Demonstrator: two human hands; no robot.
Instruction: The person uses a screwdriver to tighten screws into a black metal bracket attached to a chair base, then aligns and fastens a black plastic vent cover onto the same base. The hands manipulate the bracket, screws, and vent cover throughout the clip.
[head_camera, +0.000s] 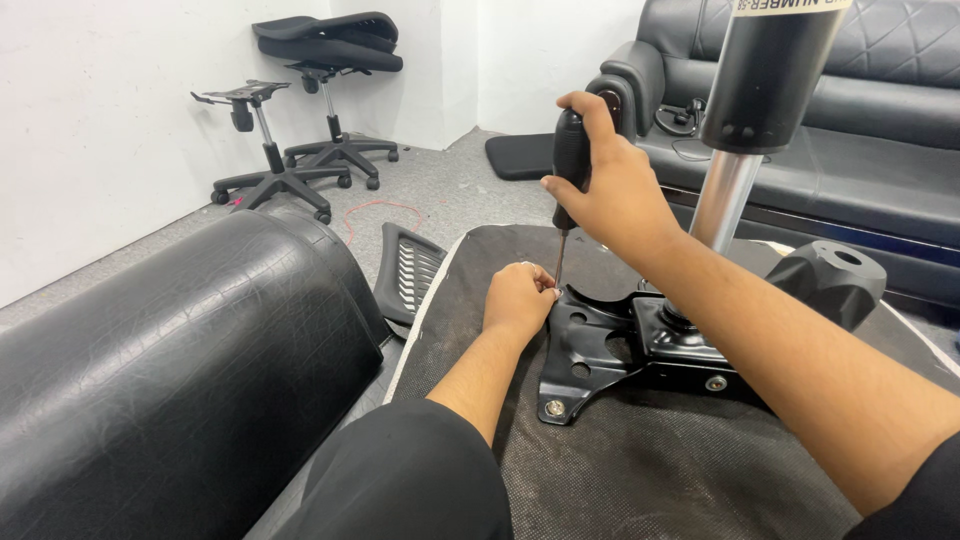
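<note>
Nearest the viewer, an upturned chair seat with a black fabric underside (650, 470) lies flat, a black leather cushion (170, 370) beside it on the left. On the seat rests a black stamped-steel mounting plate (585, 350), one silver bolt (553, 408) already seated in its near corner. The left hand (518, 300) pinches closed at the plate's far-left hole, apparently steadying a fastener, too small to make out. The right hand (615, 195) holds a closed grip around the black handle of a screwdriver (567, 175), held upright with its tip at that hole. The step in hand appears to be driving this corner's screw; the next move calls for downward pressure with the shaft kept vertical. Behind rises a chrome gas-lift column (722, 195); farther off stand two wheeled chair bases (300, 165) and a black sofa (880, 110).
</note>
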